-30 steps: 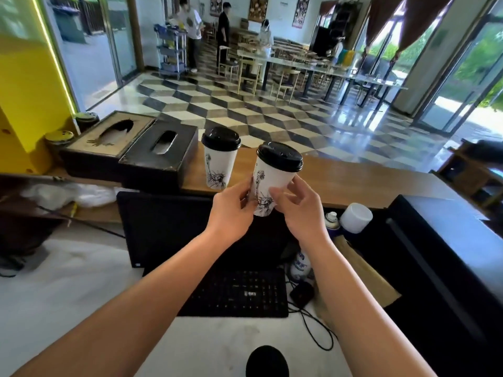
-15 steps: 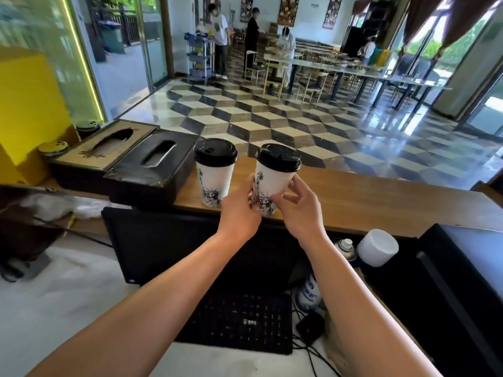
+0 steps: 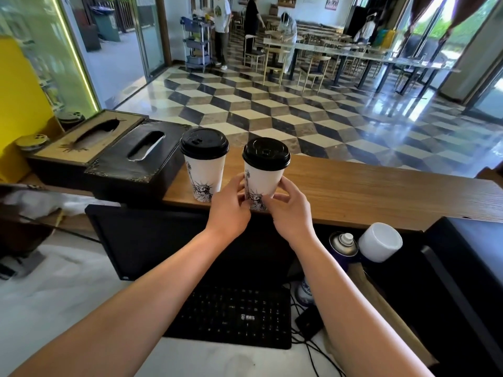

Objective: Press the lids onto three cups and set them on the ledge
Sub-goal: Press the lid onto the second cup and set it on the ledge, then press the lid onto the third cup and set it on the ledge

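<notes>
Lidded cup (image 3: 262, 183) lowered to ledge (image 3: 367, 194), held by left hand (image 3: 230, 210), right hand (image 3: 292, 213)

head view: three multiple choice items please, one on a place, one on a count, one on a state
1. Where does the free cup stand? A on the keyboard; B on the wooden ledge beside the black tissue box; C on the floor.
2. How many cups wear black lids? A one; B two; C three.
3. The held cup is: A on its side; B upright, gripped by left hand and right hand; C lidless.
Answers: B, its base sits on the wood by the box; B, two lids show; B, fingers of both curl round its lower wall.
</notes>
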`<move>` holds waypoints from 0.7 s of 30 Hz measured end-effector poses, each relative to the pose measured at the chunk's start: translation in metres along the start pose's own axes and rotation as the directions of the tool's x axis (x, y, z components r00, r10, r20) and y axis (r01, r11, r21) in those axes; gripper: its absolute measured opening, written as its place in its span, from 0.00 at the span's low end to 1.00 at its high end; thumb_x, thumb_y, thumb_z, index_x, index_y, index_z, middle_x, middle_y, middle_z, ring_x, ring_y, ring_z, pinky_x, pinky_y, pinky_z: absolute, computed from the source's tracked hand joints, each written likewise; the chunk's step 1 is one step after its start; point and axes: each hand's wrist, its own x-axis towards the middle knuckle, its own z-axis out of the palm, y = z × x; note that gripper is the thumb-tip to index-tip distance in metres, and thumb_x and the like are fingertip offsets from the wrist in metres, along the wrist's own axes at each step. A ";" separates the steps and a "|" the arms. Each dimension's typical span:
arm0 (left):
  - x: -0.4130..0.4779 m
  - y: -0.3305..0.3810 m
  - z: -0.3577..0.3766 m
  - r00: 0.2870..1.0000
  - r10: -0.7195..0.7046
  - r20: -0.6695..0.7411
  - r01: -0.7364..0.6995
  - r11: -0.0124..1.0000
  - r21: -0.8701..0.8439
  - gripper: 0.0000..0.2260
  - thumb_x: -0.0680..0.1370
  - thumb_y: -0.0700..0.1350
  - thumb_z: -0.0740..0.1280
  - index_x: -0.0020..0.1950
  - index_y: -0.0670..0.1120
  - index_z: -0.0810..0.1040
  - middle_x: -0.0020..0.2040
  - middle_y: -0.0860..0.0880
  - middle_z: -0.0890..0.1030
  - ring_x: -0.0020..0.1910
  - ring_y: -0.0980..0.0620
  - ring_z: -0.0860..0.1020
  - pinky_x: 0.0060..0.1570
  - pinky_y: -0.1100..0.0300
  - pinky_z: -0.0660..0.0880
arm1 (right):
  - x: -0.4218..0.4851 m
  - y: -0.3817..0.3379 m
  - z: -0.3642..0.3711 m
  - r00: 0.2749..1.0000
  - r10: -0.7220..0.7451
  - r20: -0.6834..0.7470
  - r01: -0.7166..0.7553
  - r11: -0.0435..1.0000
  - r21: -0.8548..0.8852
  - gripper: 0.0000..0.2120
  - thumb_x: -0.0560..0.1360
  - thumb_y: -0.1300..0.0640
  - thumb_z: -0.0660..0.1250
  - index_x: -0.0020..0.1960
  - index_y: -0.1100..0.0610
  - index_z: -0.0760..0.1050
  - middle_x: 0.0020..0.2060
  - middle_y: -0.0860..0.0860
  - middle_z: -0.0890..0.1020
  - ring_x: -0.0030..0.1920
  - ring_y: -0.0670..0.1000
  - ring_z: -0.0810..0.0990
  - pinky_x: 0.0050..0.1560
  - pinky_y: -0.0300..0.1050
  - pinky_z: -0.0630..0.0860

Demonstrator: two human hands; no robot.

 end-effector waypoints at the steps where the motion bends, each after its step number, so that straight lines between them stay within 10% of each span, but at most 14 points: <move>1: -0.001 0.000 0.000 1.000 -0.002 -0.005 0.002 1.000 0.010 0.28 0.77 0.31 0.66 0.75 0.48 0.68 0.68 0.45 0.79 0.65 0.47 0.79 0.65 0.50 0.76 | -0.001 0.000 0.001 1.000 0.005 0.003 -0.005 1.000 -0.011 0.25 0.75 0.57 0.72 0.71 0.49 0.73 0.62 0.49 0.82 0.58 0.48 0.82 0.59 0.56 0.80; 10: -0.004 0.006 -0.007 0.999 -0.034 0.000 0.034 0.980 0.198 0.27 0.77 0.35 0.67 0.76 0.41 0.65 0.66 0.40 0.78 0.67 0.42 0.76 0.72 0.42 0.68 | -0.011 -0.005 -0.002 1.000 0.018 -0.012 -0.019 0.995 -0.094 0.25 0.75 0.52 0.74 0.69 0.51 0.73 0.66 0.49 0.78 0.57 0.47 0.80 0.57 0.56 0.81; 21: -0.058 0.021 -0.019 0.993 0.118 -0.027 -0.108 0.964 0.241 0.23 0.76 0.39 0.70 0.71 0.44 0.72 0.68 0.46 0.77 0.67 0.48 0.74 0.65 0.57 0.70 | -0.071 -0.004 -0.021 0.995 0.031 -0.097 -0.040 0.994 -0.097 0.29 0.76 0.53 0.72 0.75 0.52 0.69 0.62 0.44 0.81 0.54 0.42 0.82 0.56 0.47 0.81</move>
